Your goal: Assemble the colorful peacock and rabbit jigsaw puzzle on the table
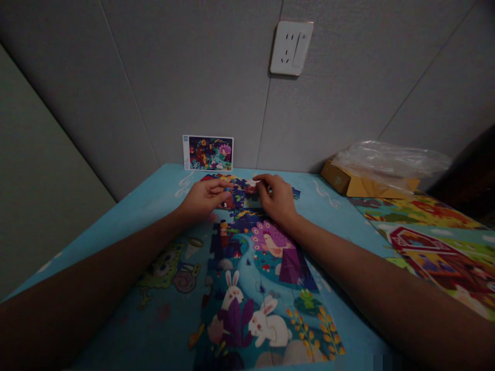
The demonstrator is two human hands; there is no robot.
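A partly assembled jigsaw puzzle (247, 268) lies on the blue table cover, showing white rabbits, a stream, a pink peacock and a frog. Beyond its far edge, loose puzzle pieces (238, 196) are gathered between my hands. My left hand (203, 198) is on the left of this pile, its thumb and fingers closed on a reddish puzzle piece (228, 200). On the other side, my right hand (277, 198) hovers low over the pile with bent fingers, thumb and index finger apart. A pale and red piece (252, 186) lies close by its fingertips.
A small picture card (209, 153) of the puzzle scene leans on the wall. At the right stand a yellow box (371, 185) with a clear plastic bag (390, 162) on top and another colourful puzzle picture (436, 247). A wall socket (292, 48) is above.
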